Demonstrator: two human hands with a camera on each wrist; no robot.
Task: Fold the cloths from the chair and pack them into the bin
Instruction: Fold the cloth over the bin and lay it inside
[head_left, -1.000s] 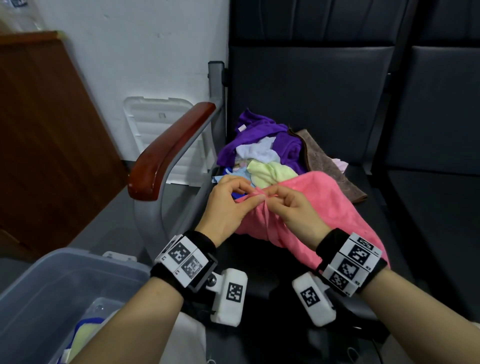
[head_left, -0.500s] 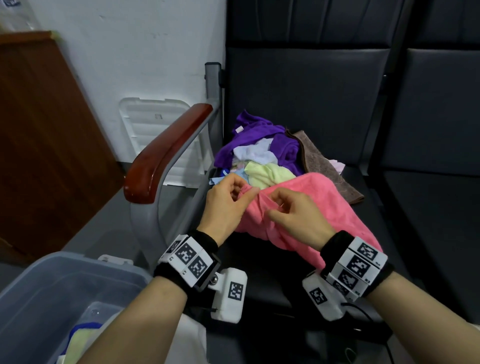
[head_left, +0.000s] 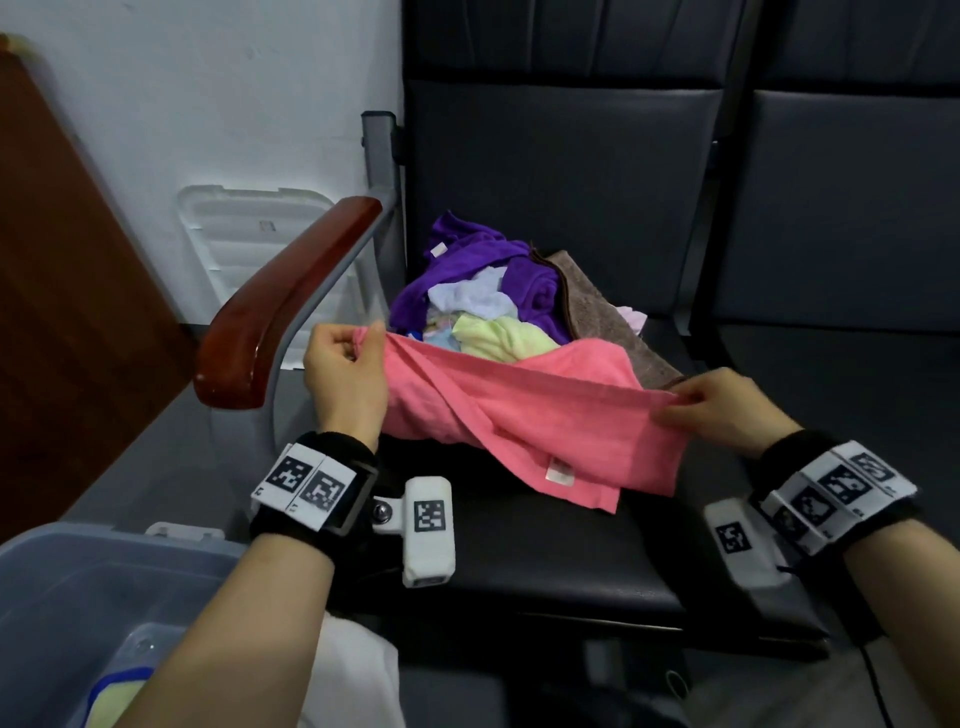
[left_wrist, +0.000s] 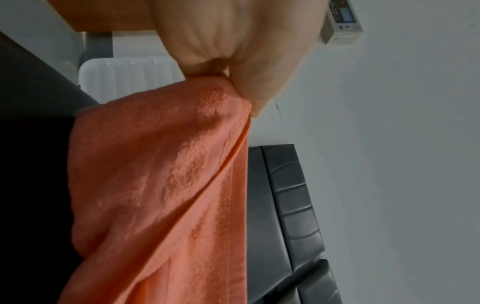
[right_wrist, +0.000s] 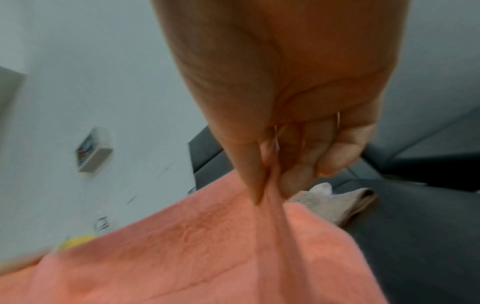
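Note:
A pink cloth (head_left: 524, 415) hangs stretched between my two hands above the black chair seat (head_left: 545, 561). My left hand (head_left: 345, 364) pinches its left top corner beside the armrest; the left wrist view shows that pinch on the pink cloth (left_wrist: 161, 185). My right hand (head_left: 711, 402) pinches the right top corner, with the pink cloth (right_wrist: 207, 246) pulled taut below the fingers. A white label shows near the cloth's lower edge. Behind it lies a pile of purple, white, yellow and brown cloths (head_left: 488, 301). The grey bin (head_left: 78, 587) sits at lower left with folded cloths inside.
A red-brown wooden armrest (head_left: 280, 306) on a grey frame stands left of the seat. A white bin lid (head_left: 249, 244) leans against the wall behind it. A second dark chair (head_left: 841, 234) adjoins on the right. A wooden panel (head_left: 62, 312) is at far left.
My hands were together bunching the pink cloth's edge. They have moved apart, left hand leftwards and right hand rightwards, spreading the cloth wide between them.

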